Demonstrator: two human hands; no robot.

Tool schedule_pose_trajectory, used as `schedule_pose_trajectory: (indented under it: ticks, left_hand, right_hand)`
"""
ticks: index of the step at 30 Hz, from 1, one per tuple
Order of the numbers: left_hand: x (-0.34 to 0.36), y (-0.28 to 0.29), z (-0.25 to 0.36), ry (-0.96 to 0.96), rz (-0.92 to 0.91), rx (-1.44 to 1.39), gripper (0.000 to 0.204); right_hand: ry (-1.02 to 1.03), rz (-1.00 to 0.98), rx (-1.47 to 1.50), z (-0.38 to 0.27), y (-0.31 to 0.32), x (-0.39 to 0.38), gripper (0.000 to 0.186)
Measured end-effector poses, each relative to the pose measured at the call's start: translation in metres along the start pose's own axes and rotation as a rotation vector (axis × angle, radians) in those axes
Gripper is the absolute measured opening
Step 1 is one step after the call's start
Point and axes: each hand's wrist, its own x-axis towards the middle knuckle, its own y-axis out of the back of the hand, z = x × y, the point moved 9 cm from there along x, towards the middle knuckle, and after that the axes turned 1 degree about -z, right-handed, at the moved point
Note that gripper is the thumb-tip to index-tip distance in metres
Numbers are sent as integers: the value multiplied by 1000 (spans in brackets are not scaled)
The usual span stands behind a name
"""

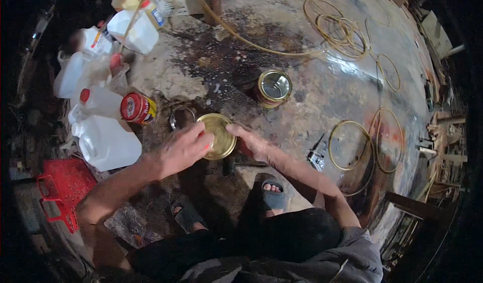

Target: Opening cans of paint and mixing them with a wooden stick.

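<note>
Between my hands, in front of my feet, is a round can with a gold lid [221, 141]. My right hand [250, 143] grips its right side, thumb at the rim. My left hand [187, 147] is curled over its left part, with a small red thing at the fingertips that I cannot make out. Just beyond lies a metal ring [182, 118]. A red-lidded tin [135, 107] sits to the left. An upright tin with a silvery top [274, 88] stands farther ahead, to the right.
Plastic jugs [109, 143] crowd the left, beside a red plastic chair or crate [67, 185]. Coiled yellow hose [347, 36] lies on the stained floor [312, 82], reaching down the right side near a small spray gun or tool [316, 159]. A post [213, 1] stands at the back.
</note>
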Motion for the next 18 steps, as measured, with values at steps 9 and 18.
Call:
schedule_pose_trajectory:
  ticks: [9,18]
  left_hand:
    - [22,-43,36,-391,226,414,25]
    - [23,-62,-18,638,-295,174,48]
  right_hand:
    - [198,495,-132,56,60,-48,81]
    - [429,611,-136,55,75,-43,76]
